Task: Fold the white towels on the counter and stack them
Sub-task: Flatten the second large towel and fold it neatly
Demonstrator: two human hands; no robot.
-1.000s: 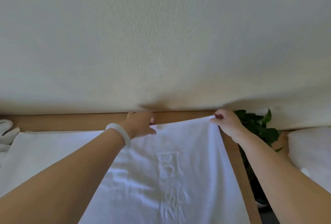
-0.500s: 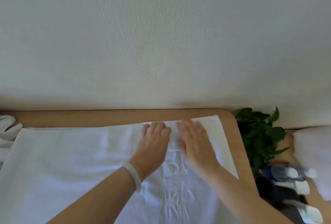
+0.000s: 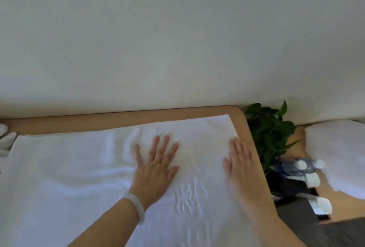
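Pale, faintly textured wall [image 3: 177,39] fills the upper half of the view. Along its foot runs a light wooden surface [image 3: 118,121] that ends in a rounded far right corner.

A white towel [image 3: 69,167] lies spread flat over most of the surface. Its far edge stops just short of the surface's far edge, and its right side runs along the surface's right edge up to near the rounded corner. Raised lettering [image 3: 189,197] shows in the cloth toward the near edge, too blurred to read.

The left grip [image 3: 156,165], a bare hand with a pale bangle [image 3: 136,205] on the wrist, lies palm down on the towel with its fingers straight and spread, holding nothing. The right grip [image 3: 240,161] lies palm down by the towel's right side, fingers straight and close together, also holding nothing. Bare towel shows between the two.

Beyond the right edge stands a green leafy plant [image 3: 270,134]. Nearer than it are blurred bottles [image 3: 296,165] with white caps. Further right lies a bulky white shape [image 3: 339,148], pillow or cloth, I cannot tell. More white cloth [image 3: 4,128] shows at the surface's far left.
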